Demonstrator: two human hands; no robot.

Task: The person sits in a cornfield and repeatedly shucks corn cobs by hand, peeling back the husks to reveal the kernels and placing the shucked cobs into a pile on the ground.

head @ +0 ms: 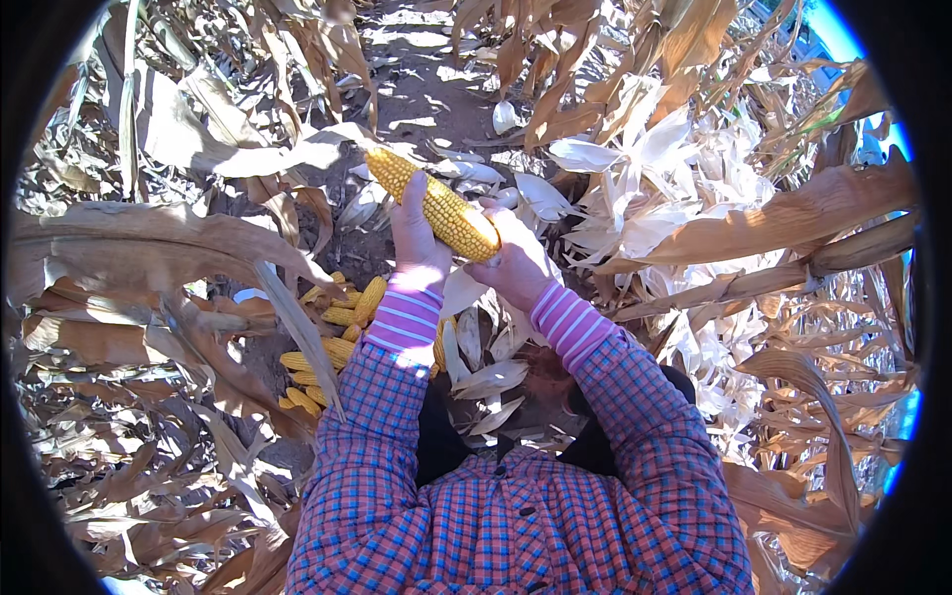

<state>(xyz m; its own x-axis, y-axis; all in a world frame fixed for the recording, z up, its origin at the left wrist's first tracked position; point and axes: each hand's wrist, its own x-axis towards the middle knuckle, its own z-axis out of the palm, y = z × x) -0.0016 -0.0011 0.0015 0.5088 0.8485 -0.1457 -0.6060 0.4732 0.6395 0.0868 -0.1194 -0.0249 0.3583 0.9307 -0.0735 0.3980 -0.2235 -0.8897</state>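
A husked ear of yellow corn (439,208) is held up before me, slanting from upper left to lower right. My left hand (418,230) grips it around the middle, thumb lying along the kernels. At the lower right end, my right hand (515,256) has its fingers closed about the ear's base and what may be the husk beneath it. Several more husked ears of corn (338,349) lie in a pile on the soil, left of and partly behind my left forearm. Pale loose husks (491,379) rest on the ground between my forearms.
Dry corn leaves (149,238) reach in from the left. On the right, a thick corn stalk (848,253) slants toward my right forearm, with a heap of pale husks (654,186) behind it. Bare soil (416,89) shows ahead between the standing stalks.
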